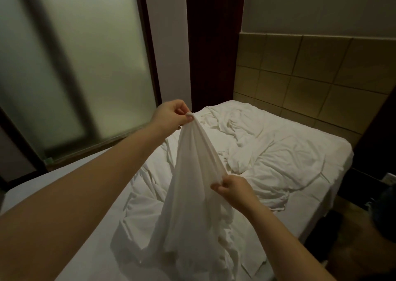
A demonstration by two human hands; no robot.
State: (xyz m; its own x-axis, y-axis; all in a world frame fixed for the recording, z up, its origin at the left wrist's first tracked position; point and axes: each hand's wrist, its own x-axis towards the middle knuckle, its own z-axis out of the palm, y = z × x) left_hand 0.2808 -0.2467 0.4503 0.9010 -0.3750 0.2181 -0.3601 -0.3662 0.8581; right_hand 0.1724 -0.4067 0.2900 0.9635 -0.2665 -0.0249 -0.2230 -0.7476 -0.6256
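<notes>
Above the unmade bed, a white bed sheet hangs lifted in a long, soft drape, its lower folds pooling on the mattress. The left hand pinches its top corner between thumb and fingers, held high. The right hand grips a bunched edge lower down. The fabric looks light, limp and prone to creasing, so corners and hems seem the best holds. Rumpled white bedding lies beyond, near a tan padded headboard and a frosted glass panel.

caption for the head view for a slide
Left hand pinches a white sheet high above the bed; right hand grips it lower down.
</notes>
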